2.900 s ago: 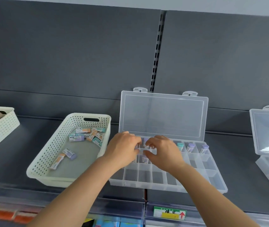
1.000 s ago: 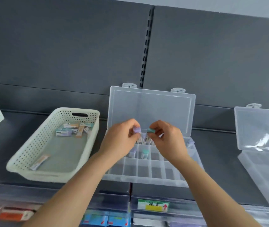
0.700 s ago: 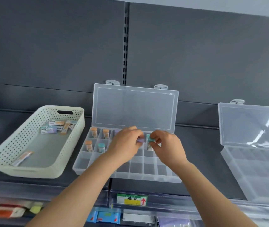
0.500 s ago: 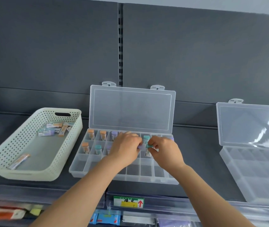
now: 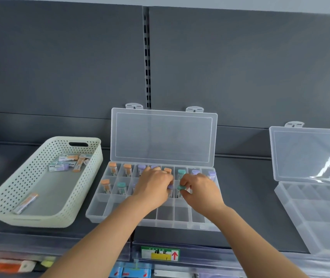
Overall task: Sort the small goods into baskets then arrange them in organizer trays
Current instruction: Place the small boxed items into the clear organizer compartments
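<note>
Seen from the head camera, a person's two hands, which a second ago were raised in front of the lid, are now down at the second row of the clear organizer tray on a dark grey shelf. The left hand pinches a purple-capped vial by its top between thumb and curled fingers. The right hand pinches a teal-capped vial the same way. The two caps sit just beside each other over neighbouring compartments in the middle of that row. The tray's hinged lid stands open against the back panel. The back row holds upright capped vials in orange, purple and teal, one to a compartment. At the left of the second row stand an orange-capped vial and a teal-capped one, and a purple cap shows partly from behind the left hand. Just beside the tray on the left is a cream plastic basket with perforated walls and a slot handle. It holds a cluster of small printed boxes at its far end and one orange-ended tube lying near the front. Well apart on the right, a second organizer of the same transparent, partitioned plastic lies open, its glossy lid catching glare.
</note>
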Available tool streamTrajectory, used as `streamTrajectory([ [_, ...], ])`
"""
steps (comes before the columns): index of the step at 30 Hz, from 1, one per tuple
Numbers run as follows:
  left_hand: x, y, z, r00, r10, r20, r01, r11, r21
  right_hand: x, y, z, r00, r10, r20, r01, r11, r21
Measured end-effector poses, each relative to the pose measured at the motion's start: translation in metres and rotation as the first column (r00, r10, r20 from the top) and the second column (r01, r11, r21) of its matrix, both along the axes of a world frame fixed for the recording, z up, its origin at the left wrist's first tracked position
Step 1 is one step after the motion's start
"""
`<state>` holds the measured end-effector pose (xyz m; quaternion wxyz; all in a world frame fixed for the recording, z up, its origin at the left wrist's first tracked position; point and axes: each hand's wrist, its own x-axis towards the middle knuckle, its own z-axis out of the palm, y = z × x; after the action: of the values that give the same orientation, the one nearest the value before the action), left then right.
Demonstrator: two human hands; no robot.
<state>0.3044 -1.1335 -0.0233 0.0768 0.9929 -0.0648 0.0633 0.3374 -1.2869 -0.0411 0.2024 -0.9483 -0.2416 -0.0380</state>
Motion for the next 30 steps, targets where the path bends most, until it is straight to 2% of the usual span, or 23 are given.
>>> streamTrajectory([
  [8, -0.006, 0.006, 0.005, 1.000, -0.013, 0.014, 0.013, 0.999, 0.043, -0.003, 0.000, 0.004, 0.998, 0.036, 0.051, -0.039, 0.997, 0.060],
  [13, -0.021, 0.025, 0.022, 0.995, 0.040, 0.096, -0.039, 0.999, -0.013, -0.005, 0.013, 0.015, 0.991, 0.067, 0.113, -0.078, 0.992, 0.096],
  [18, -0.047, 0.071, 0.043, 0.975, 0.186, 0.122, -0.192, 0.980, 0.041, -0.010, 0.051, 0.028, 0.972, 0.192, 0.132, -0.205, 0.975, 0.091],
  [24, -0.082, 0.141, 0.056, 0.918, 0.394, 0.032, -0.394, 0.905, 0.160, -0.027, 0.121, 0.048, 0.915, 0.385, 0.122, -0.392, 0.919, 0.040],
  [30, -0.098, 0.219, 0.043, 0.825, 0.505, -0.251, -0.433, 0.852, 0.293, -0.039, 0.201, 0.061, 0.858, 0.504, 0.102, -0.505, 0.863, -0.013],
])
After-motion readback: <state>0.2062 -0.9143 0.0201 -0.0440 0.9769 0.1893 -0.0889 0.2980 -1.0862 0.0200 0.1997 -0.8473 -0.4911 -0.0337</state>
